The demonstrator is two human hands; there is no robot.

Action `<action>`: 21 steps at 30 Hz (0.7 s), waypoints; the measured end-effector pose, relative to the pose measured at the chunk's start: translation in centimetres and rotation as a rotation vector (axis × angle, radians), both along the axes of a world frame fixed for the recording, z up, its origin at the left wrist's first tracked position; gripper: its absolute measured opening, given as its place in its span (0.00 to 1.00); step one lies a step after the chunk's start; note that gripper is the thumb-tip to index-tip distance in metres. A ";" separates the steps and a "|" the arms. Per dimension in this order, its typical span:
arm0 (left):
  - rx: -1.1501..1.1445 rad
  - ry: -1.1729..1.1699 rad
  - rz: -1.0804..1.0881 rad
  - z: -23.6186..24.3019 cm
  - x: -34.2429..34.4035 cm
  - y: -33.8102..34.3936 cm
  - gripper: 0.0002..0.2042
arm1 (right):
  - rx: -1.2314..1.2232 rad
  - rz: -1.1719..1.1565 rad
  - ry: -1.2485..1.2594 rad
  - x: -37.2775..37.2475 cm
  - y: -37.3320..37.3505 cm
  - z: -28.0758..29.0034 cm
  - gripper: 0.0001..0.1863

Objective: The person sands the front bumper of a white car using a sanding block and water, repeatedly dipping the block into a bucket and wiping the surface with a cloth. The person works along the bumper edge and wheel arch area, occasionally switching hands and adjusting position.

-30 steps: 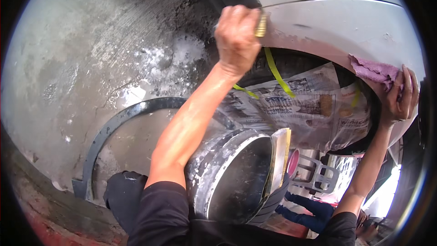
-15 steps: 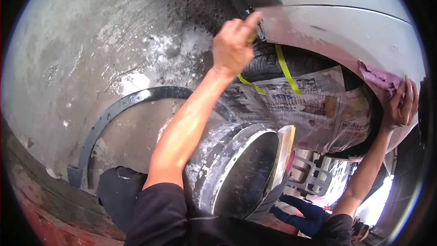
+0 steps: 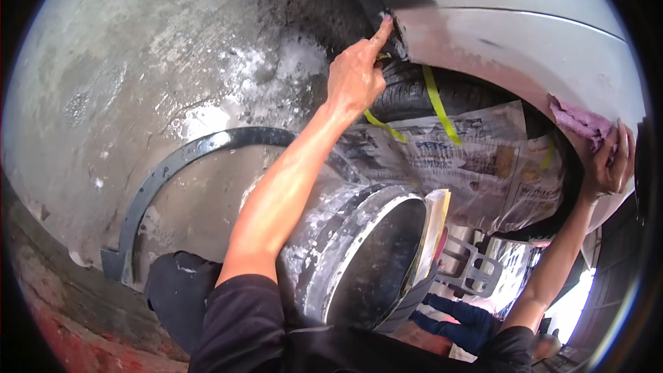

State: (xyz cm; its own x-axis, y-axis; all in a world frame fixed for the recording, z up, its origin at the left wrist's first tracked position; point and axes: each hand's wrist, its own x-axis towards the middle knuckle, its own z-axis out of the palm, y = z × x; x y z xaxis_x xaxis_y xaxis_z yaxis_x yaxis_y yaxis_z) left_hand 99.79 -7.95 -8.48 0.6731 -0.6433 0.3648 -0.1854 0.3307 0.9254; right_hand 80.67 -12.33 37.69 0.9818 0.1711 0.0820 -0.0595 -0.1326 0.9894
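Observation:
My left hand [image 3: 354,77] reaches to the lower corner of a silver car body panel [image 3: 476,38], its index finger stretched out and touching the panel's edge. Its other fingers curl in, and I see nothing held in it. At the right, my right hand [image 3: 613,162] grips a wet-looking purple cloth [image 3: 580,119] against the panel beside the wheel arch. Between my hands sits a tyre [image 3: 476,95], partly covered with newspaper [image 3: 476,159]. Yellow-green tape strips [image 3: 439,107] run over tyre and paper; one strip is partly hidden behind my left hand.
A paint-stained bucket [image 3: 352,252] stands close before me, with sheet-like material [image 3: 429,235] along its right side. A dark curved trim piece [image 3: 155,183] lies on the wet concrete floor [image 3: 173,48]. Behind are a grey plastic stool [image 3: 476,273] and another person's dark-trousered legs [image 3: 456,318].
My left index finger has straightened onto the panel's corner, and the hand has shifted slightly downward. My right hand stays on the cloth in nearly the same place.

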 end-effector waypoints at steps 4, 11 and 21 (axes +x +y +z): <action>-0.079 0.113 -0.005 1.6 -0.2 0.3 0.41 | 0.107 0.015 -0.073 -0.1 0.0 -0.6 0.11; -0.172 0.022 -0.053 6.4 -0.6 2.0 0.42 | 0.206 0.047 -0.161 2.1 2.3 -1.4 0.13; 0.081 -0.031 -0.109 4.4 0.9 2.8 0.44 | 0.324 0.110 -0.279 2.7 2.8 -3.3 0.17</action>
State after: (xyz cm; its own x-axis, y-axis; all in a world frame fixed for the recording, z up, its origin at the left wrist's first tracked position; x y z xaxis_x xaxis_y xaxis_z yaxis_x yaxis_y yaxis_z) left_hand 100.64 -5.13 -4.06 0.5865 -0.7405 0.3282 -0.1814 0.2748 0.9442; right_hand 83.36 -9.54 34.42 0.8916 0.1952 0.4085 -0.2869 -0.4543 0.8434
